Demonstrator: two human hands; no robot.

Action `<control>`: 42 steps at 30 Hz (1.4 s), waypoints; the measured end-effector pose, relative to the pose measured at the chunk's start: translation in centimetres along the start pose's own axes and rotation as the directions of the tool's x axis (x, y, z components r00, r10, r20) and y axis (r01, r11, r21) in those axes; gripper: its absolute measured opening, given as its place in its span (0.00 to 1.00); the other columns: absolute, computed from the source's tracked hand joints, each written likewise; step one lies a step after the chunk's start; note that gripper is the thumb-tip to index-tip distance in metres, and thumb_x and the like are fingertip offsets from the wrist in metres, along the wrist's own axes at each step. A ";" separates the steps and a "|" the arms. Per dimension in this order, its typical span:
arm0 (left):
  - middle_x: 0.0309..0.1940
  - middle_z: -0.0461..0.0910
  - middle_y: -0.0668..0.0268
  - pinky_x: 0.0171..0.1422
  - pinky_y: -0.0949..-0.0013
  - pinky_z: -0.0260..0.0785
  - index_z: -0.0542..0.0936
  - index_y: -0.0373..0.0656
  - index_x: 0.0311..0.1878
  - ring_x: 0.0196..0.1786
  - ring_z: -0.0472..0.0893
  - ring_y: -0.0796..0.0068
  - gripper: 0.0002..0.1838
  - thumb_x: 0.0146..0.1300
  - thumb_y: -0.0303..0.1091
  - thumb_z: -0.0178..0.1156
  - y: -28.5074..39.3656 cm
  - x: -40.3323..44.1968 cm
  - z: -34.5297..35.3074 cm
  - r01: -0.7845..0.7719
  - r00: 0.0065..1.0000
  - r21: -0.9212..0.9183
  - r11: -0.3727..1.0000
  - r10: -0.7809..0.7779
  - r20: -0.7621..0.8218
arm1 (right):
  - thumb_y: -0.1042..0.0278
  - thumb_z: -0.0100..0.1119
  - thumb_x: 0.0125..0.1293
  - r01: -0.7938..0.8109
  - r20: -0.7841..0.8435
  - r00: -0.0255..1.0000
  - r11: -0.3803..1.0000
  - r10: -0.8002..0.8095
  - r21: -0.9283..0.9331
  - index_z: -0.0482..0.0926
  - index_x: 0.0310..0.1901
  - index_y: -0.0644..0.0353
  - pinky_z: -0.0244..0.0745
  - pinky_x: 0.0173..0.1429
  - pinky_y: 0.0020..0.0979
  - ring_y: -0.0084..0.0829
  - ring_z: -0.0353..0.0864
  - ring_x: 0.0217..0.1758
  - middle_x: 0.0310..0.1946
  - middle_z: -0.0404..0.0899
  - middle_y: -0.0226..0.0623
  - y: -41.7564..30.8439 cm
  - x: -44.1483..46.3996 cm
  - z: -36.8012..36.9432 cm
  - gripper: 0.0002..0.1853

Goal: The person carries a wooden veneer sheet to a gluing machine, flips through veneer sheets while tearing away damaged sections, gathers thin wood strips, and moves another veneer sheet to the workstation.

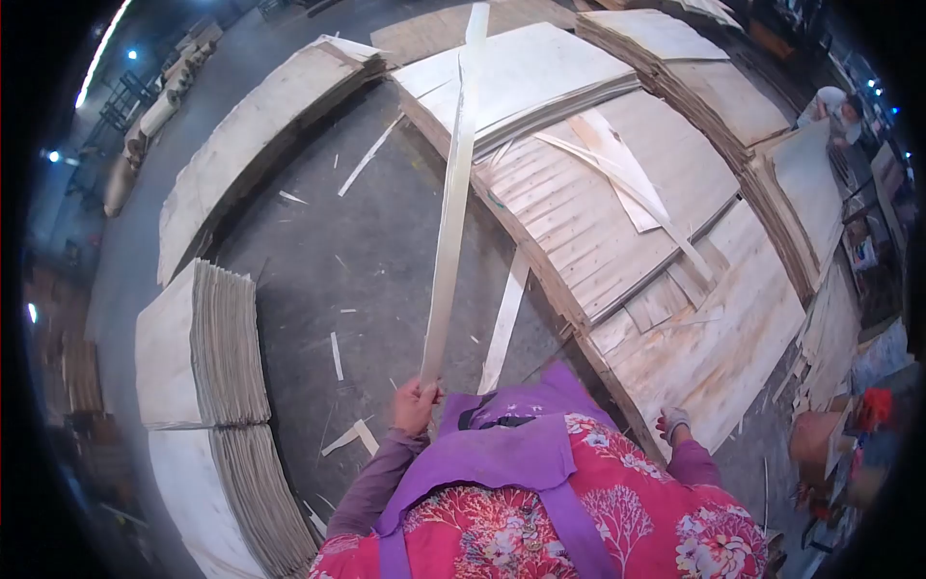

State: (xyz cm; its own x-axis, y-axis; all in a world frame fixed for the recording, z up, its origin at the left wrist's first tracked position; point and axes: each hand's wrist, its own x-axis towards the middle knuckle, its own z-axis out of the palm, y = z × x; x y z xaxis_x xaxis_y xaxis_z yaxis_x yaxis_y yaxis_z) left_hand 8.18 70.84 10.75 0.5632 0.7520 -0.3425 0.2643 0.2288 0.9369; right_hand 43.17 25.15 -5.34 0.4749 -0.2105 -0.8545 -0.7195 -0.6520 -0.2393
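Note:
My left hand (415, 405) is closed around the lower end of a long, narrow wood veneer strip (451, 232). The strip rises away from me across the floor gap, and its far end overlaps a white veneer stack. My right hand (673, 423) is at the near edge of a stack of veneer sheets (719, 333), with its fingers curled. Whether anything is between those fingers is too small to see. Loose strips (622, 183) and broken pieces lie on the ribbed, pale sheets (579, 232) ahead of that hand.
Tall veneer stacks stand on the left (227, 347) and far left (260, 125); more line the right (694, 96). Veneer scraps (352, 439) litter the grey floor (318, 261). Another strip (503, 323) lies beside me. A person (831, 106) is at the far right.

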 end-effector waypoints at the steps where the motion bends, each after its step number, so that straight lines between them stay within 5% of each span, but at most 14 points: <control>1: 0.25 0.77 0.68 0.33 0.78 0.68 0.76 0.34 0.41 0.28 0.75 0.82 0.09 0.60 0.27 0.50 0.2 1.1 0.5 0.013 1.000 0.002 1.000 -0.013 0.004 | 0.61 0.48 0.56 0.013 -0.015 1.000 1.000 -0.013 0.006 0.67 0.50 0.53 0.66 0.28 0.37 0.31 0.75 0.28 0.29 0.74 0.35 -1.6 -1.0 0.8 0.18; 7: 0.24 0.75 0.69 0.31 0.78 0.65 0.76 0.35 0.41 0.26 0.72 0.83 0.10 0.60 0.26 0.49 2.3 8.6 2.4 0.045 0.999 0.034 0.998 -0.046 0.025 | 0.59 0.51 0.55 0.207 0.062 0.978 0.964 -0.199 -0.166 0.72 0.46 0.57 0.69 0.32 0.33 0.30 0.75 0.28 0.30 0.76 0.36 -14.6 0.6 7.8 0.18; 10: 0.23 0.75 0.68 0.30 0.77 0.65 0.76 0.35 0.40 0.25 0.73 0.82 0.10 0.59 0.26 0.49 3.0 13.7 2.9 0.076 0.997 0.090 0.993 -0.075 -0.019 | 0.54 0.54 0.53 0.585 0.040 0.759 0.654 -0.650 -0.480 0.71 0.50 0.63 0.70 0.46 0.33 0.39 0.77 0.41 0.38 0.78 0.44 -24.9 3.4 11.2 0.26; 12: 0.21 0.75 0.68 0.30 0.76 0.66 0.76 0.34 0.40 0.25 0.73 0.82 0.10 0.58 0.27 0.50 3.2 17.3 3.0 0.121 0.993 0.273 0.954 -0.118 -0.025 | 0.51 0.54 0.52 0.570 0.069 0.775 0.648 -0.628 -0.506 0.69 0.53 0.64 0.67 0.53 0.32 0.41 0.74 0.50 0.46 0.75 0.48 -34.6 1.6 12.4 0.30; 16: 0.20 0.75 0.68 0.29 0.75 0.65 0.76 0.34 0.33 0.24 0.73 0.81 0.07 0.57 0.27 0.51 4.2 23.9 4.0 0.268 0.963 0.341 0.901 -0.246 -0.107 | 0.49 0.51 0.54 0.482 0.069 0.774 0.516 -0.629 -0.708 0.60 0.60 0.58 0.63 0.60 0.37 0.46 0.68 0.56 0.53 0.69 0.51 -51.4 8.8 15.1 0.34; 21: 0.21 0.74 0.70 0.30 0.78 0.65 0.76 0.34 0.35 0.24 0.72 0.83 0.08 0.59 0.29 0.51 8.9 33.1 4.0 0.400 0.916 0.357 0.844 -0.375 -0.139 | 0.47 0.50 0.53 0.413 0.028 0.728 0.405 -0.685 -0.816 0.49 0.65 0.54 0.52 0.66 0.38 0.45 0.54 0.66 0.65 0.52 0.45 -69.7 18.1 18.2 0.40; 25: 0.21 0.73 0.71 0.30 0.78 0.63 0.75 0.36 0.30 0.25 0.70 0.84 0.08 0.59 0.31 0.52 11.2 39.6 4.5 0.400 0.895 0.659 0.637 -0.427 -0.130 | 0.46 0.53 0.50 0.304 0.007 0.758 0.343 -0.652 -0.889 0.45 0.67 0.50 0.44 0.69 0.42 0.42 0.46 0.70 0.67 0.46 0.39 -79.7 21.3 19.5 0.44; 27: 0.22 0.74 0.71 0.30 0.77 0.65 0.77 0.35 0.37 0.25 0.72 0.84 0.08 0.57 0.27 0.50 9.9 40.4 3.8 0.450 0.882 0.489 0.748 -0.458 -0.112 | 0.45 0.56 0.48 0.275 -0.005 0.777 0.347 -0.629 -0.897 0.43 0.67 0.49 0.42 0.69 0.43 0.42 0.44 0.70 0.68 0.44 0.38 -82.0 24.4 19.5 0.48; 35: 0.21 0.76 0.68 0.29 0.76 0.67 0.78 0.34 0.36 0.24 0.74 0.80 0.08 0.56 0.29 0.54 6.9 42.0 0.8 0.688 0.723 0.372 0.623 -0.632 -0.278 | 0.44 0.67 0.37 0.192 -0.004 0.903 0.411 -0.430 -0.891 0.38 0.68 0.49 0.37 0.70 0.44 0.44 0.37 0.71 0.69 0.40 0.41 -80.8 32.4 20.5 0.59; 38: 0.20 0.76 0.67 0.28 0.76 0.68 0.78 0.35 0.35 0.23 0.75 0.80 0.08 0.56 0.29 0.55 7.0 43.4 1.6 0.707 0.708 0.270 0.654 -0.659 -0.255 | 0.45 0.60 0.44 0.239 0.096 0.927 0.374 -0.363 -0.896 0.47 0.66 0.56 0.50 0.67 0.42 0.42 0.60 0.64 0.62 0.59 0.44 -76.1 31.0 23.7 0.50; 39: 0.20 0.76 0.67 0.27 0.76 0.67 0.78 0.35 0.34 0.23 0.75 0.79 0.07 0.56 0.29 0.55 6.8 44.2 1.9 0.707 0.706 0.295 0.643 -0.667 -0.238 | 0.49 0.54 0.51 0.287 0.095 0.901 0.416 -0.424 -0.863 0.54 0.64 0.60 0.63 0.59 0.39 0.43 0.71 0.54 0.51 0.71 0.47 -73.3 31.3 25.3 0.41; 41: 0.20 0.76 0.67 0.27 0.76 0.67 0.78 0.35 0.33 0.23 0.75 0.79 0.07 0.56 0.29 0.55 6.4 45.0 1.9 0.695 0.716 0.318 0.646 -0.666 -0.211 | 0.42 0.46 0.55 0.583 0.265 0.738 0.389 -0.620 -0.713 0.68 0.53 0.64 0.70 0.49 0.40 0.49 0.74 0.46 0.43 0.74 0.54 -64.8 33.0 29.5 0.33; 42: 0.20 0.76 0.67 0.27 0.76 0.67 0.78 0.35 0.33 0.23 0.74 0.79 0.07 0.56 0.29 0.55 6.0 45.5 1.7 0.674 0.736 0.274 0.686 -0.654 -0.174 | 0.39 0.48 0.54 0.571 0.383 0.818 0.527 -0.429 -0.629 0.71 0.47 0.64 0.69 0.49 0.40 0.49 0.74 0.45 0.40 0.75 0.55 -65.6 26.5 30.5 0.33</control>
State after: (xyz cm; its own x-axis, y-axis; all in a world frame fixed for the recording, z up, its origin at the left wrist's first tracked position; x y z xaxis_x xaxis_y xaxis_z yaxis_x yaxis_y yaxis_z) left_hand 36.77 105.40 0.67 0.1057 0.5112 -0.8530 0.7753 0.4947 0.3926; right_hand 87.54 84.52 -26.35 0.5030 0.3864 -0.7731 0.2105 -0.9223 -0.3240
